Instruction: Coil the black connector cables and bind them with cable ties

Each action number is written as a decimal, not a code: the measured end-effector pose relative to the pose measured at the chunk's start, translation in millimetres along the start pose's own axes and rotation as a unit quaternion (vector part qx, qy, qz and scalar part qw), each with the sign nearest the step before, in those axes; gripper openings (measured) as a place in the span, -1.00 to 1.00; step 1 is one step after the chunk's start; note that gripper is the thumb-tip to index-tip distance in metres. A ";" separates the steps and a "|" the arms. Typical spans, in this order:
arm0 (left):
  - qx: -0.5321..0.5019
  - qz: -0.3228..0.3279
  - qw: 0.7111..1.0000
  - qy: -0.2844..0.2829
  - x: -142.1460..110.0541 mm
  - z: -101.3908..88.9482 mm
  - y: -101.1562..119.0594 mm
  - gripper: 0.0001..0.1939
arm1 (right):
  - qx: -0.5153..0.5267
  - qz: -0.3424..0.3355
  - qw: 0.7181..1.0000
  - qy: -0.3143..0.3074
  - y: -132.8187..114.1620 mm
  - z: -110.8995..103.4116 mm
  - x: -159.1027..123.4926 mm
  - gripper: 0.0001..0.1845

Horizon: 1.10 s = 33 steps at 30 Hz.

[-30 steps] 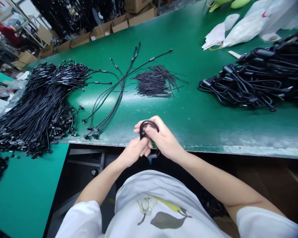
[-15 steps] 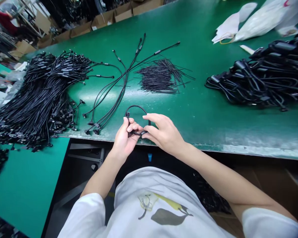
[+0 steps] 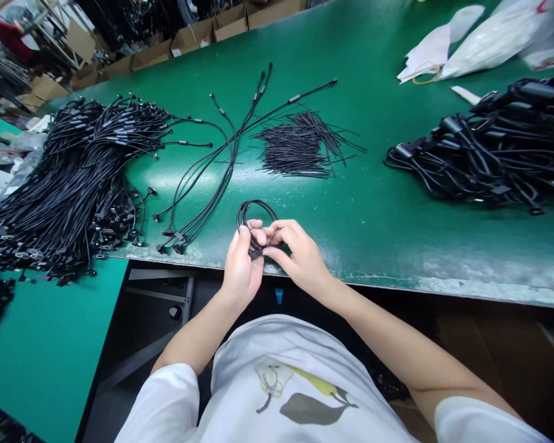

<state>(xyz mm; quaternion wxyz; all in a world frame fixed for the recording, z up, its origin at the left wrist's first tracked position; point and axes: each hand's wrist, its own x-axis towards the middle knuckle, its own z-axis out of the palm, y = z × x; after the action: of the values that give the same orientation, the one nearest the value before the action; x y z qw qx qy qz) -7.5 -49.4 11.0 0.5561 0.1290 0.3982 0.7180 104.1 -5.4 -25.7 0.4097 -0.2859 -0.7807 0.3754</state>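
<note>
A black cable (image 3: 257, 202) is looped into a small coil between my two hands, just above the front edge of the green table (image 3: 351, 234). My left hand (image 3: 244, 261) is closed round the coil's left side, thumb pressing on it. A dark connector shows at the bottom of the coil, by my left fingers. My right hand (image 3: 300, 252) pinches the coil's right side, its fingertips meeting those of the left. Beyond my hands lies a heap of thin black ties (image 3: 295, 147), and several loose cables (image 3: 221, 166) are stretched out left of it.
A large pile of straight black cables (image 3: 87, 160) covers the table's left end. At the right lies a stack of coiled, bundled cables (image 3: 489, 147), with white plastic bags (image 3: 493, 43) behind. Cardboard boxes (image 3: 194, 37) line the far edge. A person in red (image 3: 9, 37) sits far left.
The cable has gone from a single wide loop to a tighter coil of several turns. My left hand has moved slightly right, and the right hand has shifted a little left.
</note>
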 end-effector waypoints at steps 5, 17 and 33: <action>0.060 0.003 0.998 -0.030 -2.5 -2.4 1.1 -0.67 | -0.021 -0.006 0.999 0.031 6.6 -0.1 -1.3 -0.78; 0.208 -0.107 0.946 -0.225 -12.7 -30.0 -17.0 -0.55 | 0.410 0.300 0.843 -0.175 -8.6 -14.1 10.5 -0.41; 0.217 -0.226 0.887 -0.339 -16.7 -22.8 -8.4 -0.59 | 0.213 0.139 0.944 -0.211 -25.0 -26.9 18.6 -0.31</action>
<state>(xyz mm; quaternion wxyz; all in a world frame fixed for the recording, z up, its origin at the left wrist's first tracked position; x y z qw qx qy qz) -10.1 -73.8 -5.5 0.7625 0.3889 0.3496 0.3809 114.3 4.2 13.0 0.2306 -0.2118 -0.7038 0.6377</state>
